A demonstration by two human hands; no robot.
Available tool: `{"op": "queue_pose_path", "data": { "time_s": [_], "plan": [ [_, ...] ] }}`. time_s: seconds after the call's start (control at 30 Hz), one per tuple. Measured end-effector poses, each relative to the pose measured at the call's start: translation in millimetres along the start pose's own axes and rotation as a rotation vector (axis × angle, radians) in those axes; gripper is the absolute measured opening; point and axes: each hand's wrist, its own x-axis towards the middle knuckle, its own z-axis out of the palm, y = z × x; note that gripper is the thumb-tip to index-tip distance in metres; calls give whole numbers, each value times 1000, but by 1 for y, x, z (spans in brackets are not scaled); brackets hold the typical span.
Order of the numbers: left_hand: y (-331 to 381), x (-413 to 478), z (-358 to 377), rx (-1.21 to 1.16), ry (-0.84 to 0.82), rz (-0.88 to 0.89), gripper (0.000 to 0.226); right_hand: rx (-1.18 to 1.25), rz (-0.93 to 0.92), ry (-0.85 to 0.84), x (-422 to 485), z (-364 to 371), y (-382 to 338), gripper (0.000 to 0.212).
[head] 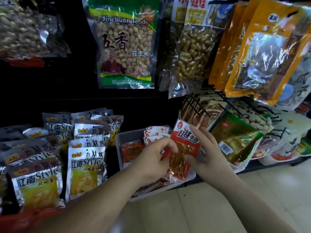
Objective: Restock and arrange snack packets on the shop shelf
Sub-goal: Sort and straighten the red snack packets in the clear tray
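Dark shelf backing (50,91) is filling the bkgd, w/ pale floor tiles (210,207) showing below the shelf's front edge. Both forearms are reaching in from the bottom and meeting over the clear tray (125,137), which is sitting at that front edge. L hand (156,155) is curling its fingers & pinching the left edge of the red packet (184,145). R hand (207,158) is gripping the right edge, thumb pressing on the front, index finger stretching up along the side. The red packet is hanging upright, slightly tilted, over the tray's right half.

More red packs (133,152) are lying inside the tray. Silver "Style" packets (85,167) are crowding the shelf left of it, and a green-gold bag (235,137) is leaning just beside its right edge. Peanut bag (124,47), in-shell peanut bag (190,52) & orange packets (262,52) are hanging above.
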Motion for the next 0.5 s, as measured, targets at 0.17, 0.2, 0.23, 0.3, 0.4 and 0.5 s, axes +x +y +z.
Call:
{"op": "queue_pose_path", "data": {
  "time_s": [0.17,0.2,0.23,0.3,0.4,0.5],
  "plan": [
    [-5,-1,-1,15,-90,-26,70,-194,43,80,10,0,-6,51],
    [-8,-1,-2,20,-96,-47,70,-256,34,95,11,2,-9,37],
    [-12,0,-3,25,-95,-74,69,-314,28,96,10,5,-11,24],
    [-19,1,-6,39,-84,-128,67,-379,26,96,8,13,-15,12],
    [-41,4,-9,115,-27,-191,62,-353,46,98,17,25,-13,26],
    [-63,7,-12,147,-28,-283,63,-336,50,44,37,37,-1,27]
  ]
}}
